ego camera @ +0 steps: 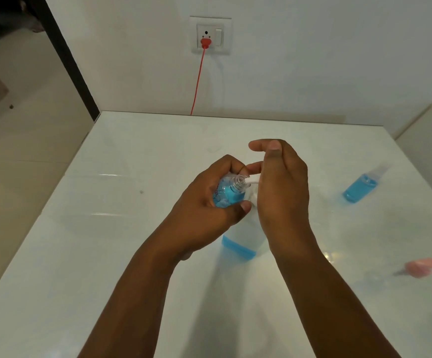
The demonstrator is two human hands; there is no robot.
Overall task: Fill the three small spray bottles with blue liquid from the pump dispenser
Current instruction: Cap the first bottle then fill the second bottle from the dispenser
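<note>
My left hand (209,205) is wrapped around a small clear spray bottle (225,193), which is uncapped and mostly full of blue liquid. Its open neck sits right at the white spout (251,180) of the pump dispenser. The dispenser's clear body (240,244) stands on the table beneath both hands, with a low band of blue liquid at its bottom. My right hand (282,187) lies over the pump head, palm down and fingers loosely spread. A second small bottle (359,187), filled with blue and capped, lies on its side at the right.
A pink spray cap with its tube (427,266) lies on the white glossy table (106,254) at the right edge. A red cord (198,81) runs from a wall socket (209,36) down behind the table. The floor drops off at the left.
</note>
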